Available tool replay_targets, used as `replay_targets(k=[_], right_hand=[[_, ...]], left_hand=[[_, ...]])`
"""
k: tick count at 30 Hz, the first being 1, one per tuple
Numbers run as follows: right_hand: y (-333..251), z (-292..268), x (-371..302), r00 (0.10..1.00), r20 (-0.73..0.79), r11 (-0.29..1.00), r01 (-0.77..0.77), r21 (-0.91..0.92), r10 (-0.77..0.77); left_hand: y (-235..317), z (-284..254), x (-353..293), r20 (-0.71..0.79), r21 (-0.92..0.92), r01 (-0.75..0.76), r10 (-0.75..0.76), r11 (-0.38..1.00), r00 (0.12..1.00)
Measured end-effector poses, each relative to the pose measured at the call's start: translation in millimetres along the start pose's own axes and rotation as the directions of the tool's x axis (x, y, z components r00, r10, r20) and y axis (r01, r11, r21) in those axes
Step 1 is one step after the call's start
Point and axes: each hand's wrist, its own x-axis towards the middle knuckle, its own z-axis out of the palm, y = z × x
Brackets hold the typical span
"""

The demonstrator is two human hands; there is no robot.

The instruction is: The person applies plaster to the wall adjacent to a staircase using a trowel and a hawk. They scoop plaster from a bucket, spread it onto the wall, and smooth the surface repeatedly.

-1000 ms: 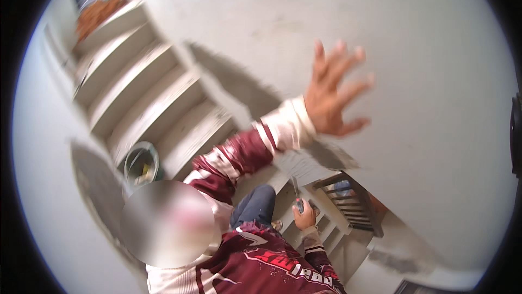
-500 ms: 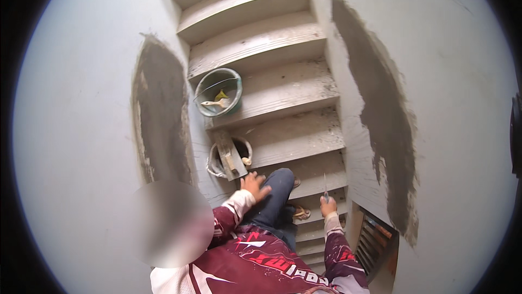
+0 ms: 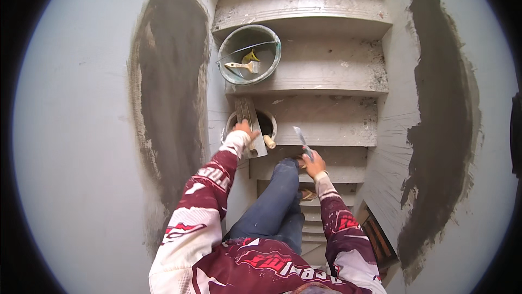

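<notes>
My left hand (image 3: 246, 130) is over a plastering trowel (image 3: 261, 144) with a flat metal blade, which lies across the top of a small bucket (image 3: 273, 122) on a stair step. Thumb and fingers are apart, and the hand hides part of the trowel; I cannot tell how firmly it touches. A pale wooden handle (image 3: 269, 141) sticks out at the bucket's rim. In my right hand (image 3: 314, 164) is a putty knife (image 3: 300, 136), its narrow metal blade pointing up and away, its bluish handle wrapped by my fingers.
One step higher stands a larger bucket (image 3: 222, 72) holding a paintbrush (image 3: 242, 66) and something yellow (image 3: 250, 56). Dark wet-looking plaster patches cover the left wall (image 3: 174, 76) and the right wall (image 3: 443, 109). Narrow stairs (image 3: 326, 120) run between them. Slatted opening (image 3: 380, 234) at lower right.
My left hand has moved from beside my knee up onto the trowel. My right hand with the putty knife has come forward and left. The view has shifted, squaring the stairs.
</notes>
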Motion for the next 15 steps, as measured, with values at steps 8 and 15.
replay_targets(k=[8, 15], right_hand=[[-38, 65, 95, 0.998, 0.061, 0.972, -0.014, -0.234, 0.029], [-93, 68, 193, 0.997, -0.083, 0.984, -0.013, -0.178, -0.002]], left_hand=[[-41, 88, -3, -0.042, -0.295, 0.184, -0.206, 0.938, 0.978], [-76, 75, -5, -0.248, -0.306, 0.123, -0.204, 0.944, 0.947]])
